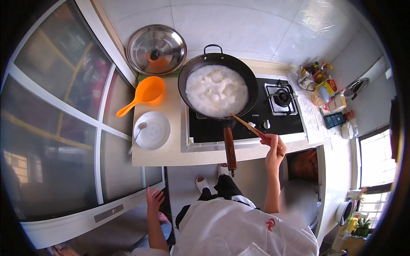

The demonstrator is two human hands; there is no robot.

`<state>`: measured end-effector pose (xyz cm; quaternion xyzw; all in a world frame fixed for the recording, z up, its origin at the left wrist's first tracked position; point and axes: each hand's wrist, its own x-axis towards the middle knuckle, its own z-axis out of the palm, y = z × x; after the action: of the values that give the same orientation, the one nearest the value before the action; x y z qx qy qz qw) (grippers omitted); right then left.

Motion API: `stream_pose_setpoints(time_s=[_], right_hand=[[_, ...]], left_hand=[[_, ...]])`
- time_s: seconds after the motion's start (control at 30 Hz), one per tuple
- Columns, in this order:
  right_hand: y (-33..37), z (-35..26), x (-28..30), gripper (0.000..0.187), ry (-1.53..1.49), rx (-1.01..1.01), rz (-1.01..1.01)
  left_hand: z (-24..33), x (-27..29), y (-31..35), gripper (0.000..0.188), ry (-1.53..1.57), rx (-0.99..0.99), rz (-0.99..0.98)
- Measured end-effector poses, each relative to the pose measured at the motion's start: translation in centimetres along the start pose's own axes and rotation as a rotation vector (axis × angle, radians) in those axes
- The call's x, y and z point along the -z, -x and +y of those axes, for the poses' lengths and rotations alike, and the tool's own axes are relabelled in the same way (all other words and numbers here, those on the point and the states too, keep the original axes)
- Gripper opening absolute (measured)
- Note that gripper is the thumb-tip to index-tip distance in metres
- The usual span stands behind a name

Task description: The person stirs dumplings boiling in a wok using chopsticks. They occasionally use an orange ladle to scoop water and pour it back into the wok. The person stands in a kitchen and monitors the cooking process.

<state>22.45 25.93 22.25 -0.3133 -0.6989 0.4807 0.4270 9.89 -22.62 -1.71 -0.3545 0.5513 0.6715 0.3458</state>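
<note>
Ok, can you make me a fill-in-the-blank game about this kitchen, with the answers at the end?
1. The person's right hand holds a pair of thin, wooden-looking ____.
2. The foamy liquid in the round black pan is coloured ____.
3. The round plastic scoop with a long handle is coloured ____.
4. Resting in the round white bowl is a metal ____.

Missing words: chopsticks; white; orange; spoon.

Wok (pixel 253 91): black; handle (pixel 230 149) reddish-brown. Foamy liquid (pixel 217 91): white. Chopsticks (pixel 246 124): tan toward the tips, red higher up. Hob (pixel 285 126): black, pale border, white knobs (pixel 266 124). Lid (pixel 171 45): silver, black grip (pixel 154 54), orange reflection. Dipper (pixel 151 90): solid orange. Bowl (pixel 158 132): white; spoon (pixel 136 136) silver. Countertop (pixel 147 159): beige. Wall tiles (pixel 235 30): grey-white, faint joint lines. Shirt (pixel 213 217): white, red emblem (pixel 270 223).
</note>
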Motion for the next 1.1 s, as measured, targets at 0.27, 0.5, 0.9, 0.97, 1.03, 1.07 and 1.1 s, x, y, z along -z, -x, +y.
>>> stream_pose_setpoints(time_s=[0.27,0.5,0.9,0.97,1.03,1.07,1.1], right_hand=[[-2.0,2.5,0.1,0.033,-1.156,-0.626,0.279],[-6.5,4.6,0.3,0.029,-1.297,-0.658,0.313],[-12.0,1.3,-3.8,0.028,-0.24,-0.122,-0.312],[-12.8,-0.3,-5.6,0.02,0.044,0.011,-0.55],[-13.3,-0.9,-8.6,0.015,0.056,0.211,-0.691],[-13.7,-0.4,-10.2,0.013,0.102,0.351,-0.794],[-14.0,-0.3,-11.8,0.014,0.149,0.415,-0.876]], left_hand=[[2.9,-21.1,-2.1,0.081,0.468,0.014,0.12],[1.3,-24.6,-8.6,0.074,0.812,0.011,0.428],[3.2,-28.6,-5.2,0.077,0.543,0.093,0.985],[3.5,-28.8,-5.1,0.078,0.536,0.1,0.998],[3.8,-28.9,-5.0,0.078,0.529,0.103,1.002],[3.7,-28.8,-4.9,0.079,0.531,0.108,1.003],[3.8,-28.8,-4.8,0.079,0.529,0.109,1.004]])
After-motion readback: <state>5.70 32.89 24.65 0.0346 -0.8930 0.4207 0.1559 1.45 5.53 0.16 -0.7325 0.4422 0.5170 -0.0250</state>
